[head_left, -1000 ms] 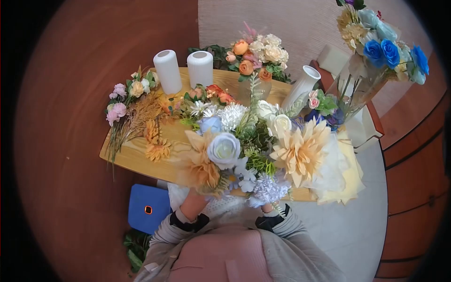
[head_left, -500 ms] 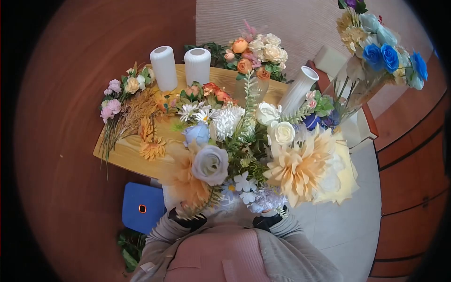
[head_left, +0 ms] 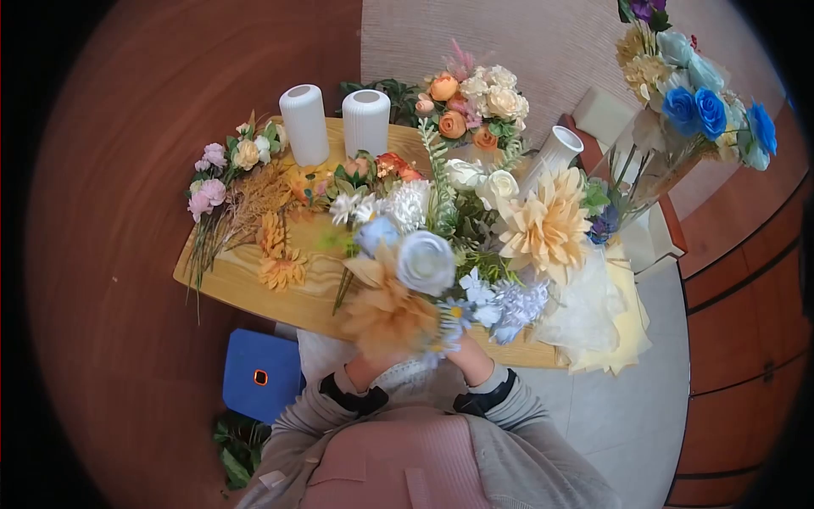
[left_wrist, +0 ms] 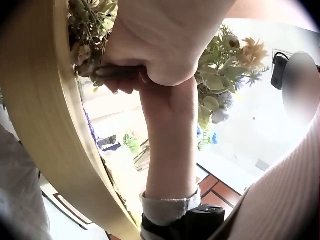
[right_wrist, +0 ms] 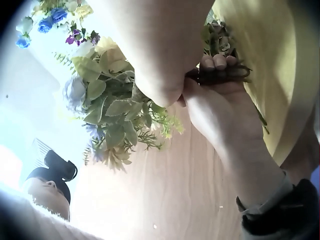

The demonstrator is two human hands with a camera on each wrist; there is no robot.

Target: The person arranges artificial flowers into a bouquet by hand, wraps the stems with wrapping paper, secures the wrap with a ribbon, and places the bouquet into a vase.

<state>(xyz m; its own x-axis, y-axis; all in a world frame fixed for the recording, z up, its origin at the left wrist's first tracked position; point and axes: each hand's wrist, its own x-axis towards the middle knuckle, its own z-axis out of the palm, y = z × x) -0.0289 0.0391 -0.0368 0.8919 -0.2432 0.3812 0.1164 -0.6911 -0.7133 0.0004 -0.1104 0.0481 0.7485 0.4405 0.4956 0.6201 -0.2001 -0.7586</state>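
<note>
Both hands on one bunch of stems

Left hand (head_left: pixel 366 370) and right hand (head_left: pixel 471 360) curl tight round the mixed artificial-flower bouquet (head_left: pixel 458 246); stems upright, blooms fan above the grip, over the oval wooden table (head_left: pixel 237 284)

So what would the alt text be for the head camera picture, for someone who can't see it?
Seen from above, a person's left hand and right hand hold a mixed bouquet of cream, peach and pale blue artificial flowers over a wooden table. Loose flower stems, two white ribbed vases and more arrangements sit behind it.
</note>
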